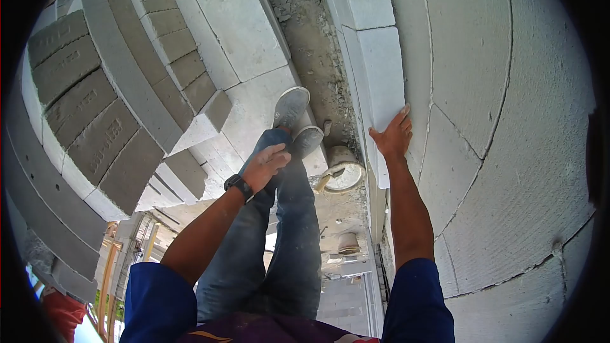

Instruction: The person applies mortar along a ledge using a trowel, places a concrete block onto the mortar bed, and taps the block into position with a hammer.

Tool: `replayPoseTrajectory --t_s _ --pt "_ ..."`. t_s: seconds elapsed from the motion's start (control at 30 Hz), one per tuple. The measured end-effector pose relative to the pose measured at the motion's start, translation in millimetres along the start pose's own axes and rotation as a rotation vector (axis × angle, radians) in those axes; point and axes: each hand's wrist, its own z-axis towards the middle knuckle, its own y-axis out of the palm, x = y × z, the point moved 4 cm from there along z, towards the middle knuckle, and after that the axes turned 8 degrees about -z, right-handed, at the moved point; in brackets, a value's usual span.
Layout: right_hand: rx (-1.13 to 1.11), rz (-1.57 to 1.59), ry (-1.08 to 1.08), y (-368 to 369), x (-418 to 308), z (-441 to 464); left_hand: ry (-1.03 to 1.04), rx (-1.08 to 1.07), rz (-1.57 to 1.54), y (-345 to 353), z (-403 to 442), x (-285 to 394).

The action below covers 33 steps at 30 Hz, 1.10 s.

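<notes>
My right hand point(393, 133) lies across the top of a pale grey concrete block point(379, 67) that sits along the wall. Its thumb is on the near side of the block and its fingers are at the wall side. In front of my thigh hangs my left hand point(265, 166), with a black watch point(239, 185) on the wrist. Its fingers are loosely bent and nothing shows in them. Both my shoes point(292, 108) stand on pale blocks, below my dusty jeans point(254, 248).
To the left rises a stack of grey blocks point(95, 114). The block wall point(534, 108) with mortar joints fills the right. A mortar-smeared bucket point(346, 174) stands below, another bucket point(348, 243) farther down. Rubble point(311, 44) lies in the gap. Someone's red clothing point(63, 314) shows lower left.
</notes>
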Motion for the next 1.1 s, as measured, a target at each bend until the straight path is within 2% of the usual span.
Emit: replayPoseTrajectory --t_s 0.5,0.6,0.7,1.1 --pt "-0.018 -0.016 0.003 1.3 -0.8 2.1 -0.021 0.005 0.061 -7.4 11.1 13.4" --pt "-0.009 -0.011 0.0 2.3 -0.7 2.3 0.03 -0.021 0.002 2.2 11.2 23.6" --pt "-0.008 -0.024 0.007 3.5 -1.1 2.0 0.025 -0.038 0.12 4.7 20.4 21.5" --pt "-0.001 -0.046 0.006 2.7 -2.7 2.0 0.093 -0.034 0.088 15.2 31.0 34.6"
